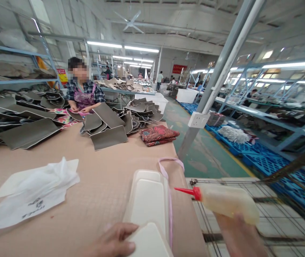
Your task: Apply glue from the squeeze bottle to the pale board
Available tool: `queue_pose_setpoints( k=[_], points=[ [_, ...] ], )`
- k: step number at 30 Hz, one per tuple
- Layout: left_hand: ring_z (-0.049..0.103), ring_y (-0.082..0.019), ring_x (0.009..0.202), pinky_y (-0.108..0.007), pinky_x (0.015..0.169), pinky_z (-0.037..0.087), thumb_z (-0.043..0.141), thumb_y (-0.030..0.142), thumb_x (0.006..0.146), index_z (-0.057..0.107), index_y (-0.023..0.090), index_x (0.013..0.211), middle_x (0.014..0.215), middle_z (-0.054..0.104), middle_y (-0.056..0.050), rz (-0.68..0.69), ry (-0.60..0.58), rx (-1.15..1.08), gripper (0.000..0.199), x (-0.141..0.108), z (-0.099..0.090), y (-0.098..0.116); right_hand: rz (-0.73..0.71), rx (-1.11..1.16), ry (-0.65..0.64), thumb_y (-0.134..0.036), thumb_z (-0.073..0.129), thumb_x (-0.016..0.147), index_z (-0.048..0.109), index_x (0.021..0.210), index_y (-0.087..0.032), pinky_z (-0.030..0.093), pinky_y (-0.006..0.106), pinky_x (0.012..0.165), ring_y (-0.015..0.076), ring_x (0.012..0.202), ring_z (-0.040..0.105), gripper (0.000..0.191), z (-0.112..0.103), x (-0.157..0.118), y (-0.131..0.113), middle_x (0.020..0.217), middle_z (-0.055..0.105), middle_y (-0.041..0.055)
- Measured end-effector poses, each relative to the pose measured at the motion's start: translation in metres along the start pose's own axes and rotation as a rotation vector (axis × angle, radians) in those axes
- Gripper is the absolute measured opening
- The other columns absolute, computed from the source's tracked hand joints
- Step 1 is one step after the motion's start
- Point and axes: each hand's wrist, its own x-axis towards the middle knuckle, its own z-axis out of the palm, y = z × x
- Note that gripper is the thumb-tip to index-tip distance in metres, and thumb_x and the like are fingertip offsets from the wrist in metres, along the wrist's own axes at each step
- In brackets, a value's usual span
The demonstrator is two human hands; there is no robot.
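Left hand (113, 241) presses cream panels (148, 205); right hand (239, 235) clasps glue bottle (226, 200).

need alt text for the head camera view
The right hand holds a translucent squeeze bottle with a red nozzle while the left hand rests on a stack of cream flat panels on a tan worktable; a seated person works beyond.

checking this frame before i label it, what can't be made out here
Head view only:
- Left hand: wrist and arm cut off by the bottom edge.
- Right hand: motion-blurred, so the grip on the glue bottle is unclear.
- White cut piece under the left hand: lower part cut off by the edge.
- Print on the white plastic bag: too small to read.
- Co-worker's hands: too far away to tell what they hold.
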Motion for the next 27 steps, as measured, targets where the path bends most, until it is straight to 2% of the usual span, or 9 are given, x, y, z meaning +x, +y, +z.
queue_pose_setpoints(
  k=[3,5,8,10,13,16,18,22,27],
  points=[
    [0.052,-0.018,0.08,-0.024,0.069,0.04,0.061,0.055,0.066,0.066,0.026,0.099,0.084,0.063,0.001,0.019,-0.051,0.2,0.044,-0.004,0.005,-0.001,-0.033,-0.054,-0.057,-0.033,0.071,0.067,0.049,0.123,-0.028,0.03,0.045,0.103,0.0245,0.114,0.049,0.061,-0.002,-0.004,-0.025,0.123,0.054,0.0055],
    [0.05,-0.018,0.078,-0.023,0.068,0.038,0.058,0.055,0.07,0.066,0.025,0.095,0.081,0.061,0.001,0.049,-0.15,0.301,0.04,-0.01,0.009,0.007,-0.043,-0.135,-0.093,-0.031,0.076,0.061,0.047,0.126,-0.026,0.036,0.043,0.099,0.0247,0.108,0.052,0.071,-0.002,-0.005,-0.042,0.119,0.056,0.0075],
    [0.049,-0.018,0.076,-0.024,0.069,0.038,0.054,0.055,0.073,0.067,0.023,0.088,0.078,0.059,0.0,0.078,-0.254,0.379,0.037,-0.022,0.015,0.017,-0.088,-0.278,-0.138,-0.029,0.081,0.051,0.039,0.131,-0.03,0.047,0.028,0.083,0.0209,0.101,0.057,0.091,0.002,-0.012,-0.069,0.12,0.055,0.0073],
    [0.05,-0.019,0.081,-0.024,0.072,0.038,0.053,0.054,0.074,0.067,0.026,0.089,0.083,0.06,0.001,0.075,-0.227,0.384,0.035,-0.029,0.018,0.018,-0.128,-0.364,-0.168,-0.031,0.084,0.046,0.038,0.132,-0.031,0.049,0.022,0.075,0.0194,0.097,0.058,0.098,0.007,-0.02,-0.086,0.121,0.054,0.0073],
    [0.048,-0.018,0.081,-0.023,0.07,0.038,0.05,0.054,0.075,0.066,0.027,0.088,0.084,0.059,0.001,0.08,-0.187,0.363,0.034,-0.036,0.023,0.013,-0.15,-0.367,-0.244,-0.041,0.081,0.048,0.038,0.133,-0.028,0.049,0.037,0.081,0.0265,0.1,0.056,0.096,0.012,-0.031,-0.105,0.121,0.053,0.0124],
    [0.041,-0.013,0.065,-0.021,0.058,0.033,0.052,0.054,0.074,0.064,0.021,0.079,0.068,0.05,0.002,0.118,-0.231,0.339,0.035,-0.039,0.032,0.007,-0.17,-0.429,-0.193,-0.042,0.083,0.043,0.045,0.128,-0.026,0.031,0.055,0.097,0.0343,0.108,0.05,0.094,0.01,-0.036,-0.114,0.122,0.052,0.014],
    [0.034,-0.01,0.059,-0.02,0.052,0.026,0.054,0.051,0.074,0.06,0.017,0.072,0.062,0.042,0.003,0.136,-0.239,0.307,0.035,-0.04,0.038,0.006,-0.212,-0.498,-0.107,-0.037,0.085,0.04,0.051,0.121,-0.027,0.024,0.055,0.101,0.0348,0.11,0.048,0.088,0.007,-0.037,-0.119,0.12,0.054,0.012],
    [0.029,-0.007,0.055,-0.021,0.048,0.018,0.057,0.042,0.072,0.056,0.014,0.065,0.059,0.035,0.004,0.152,-0.251,0.3,0.029,-0.04,0.047,0.014,-0.303,-0.328,-0.178,-0.045,0.078,0.054,0.059,0.11,-0.023,0.042,0.053,0.089,0.0362,0.103,0.053,0.063,0.0,-0.036,-0.133,0.11,0.057,0.0167],
    [0.031,-0.007,0.053,-0.02,0.046,0.017,0.064,0.03,0.063,0.065,0.014,0.075,0.056,0.038,0.006,0.135,-0.148,0.513,0.02,-0.034,0.045,0.044,-0.306,-0.544,-0.054,-0.034,0.085,0.041,0.056,0.117,-0.028,0.029,0.046,0.101,0.0329,0.11,0.048,0.081,-0.01,-0.027,-0.138,0.113,0.056,0.0093]
  ],
)
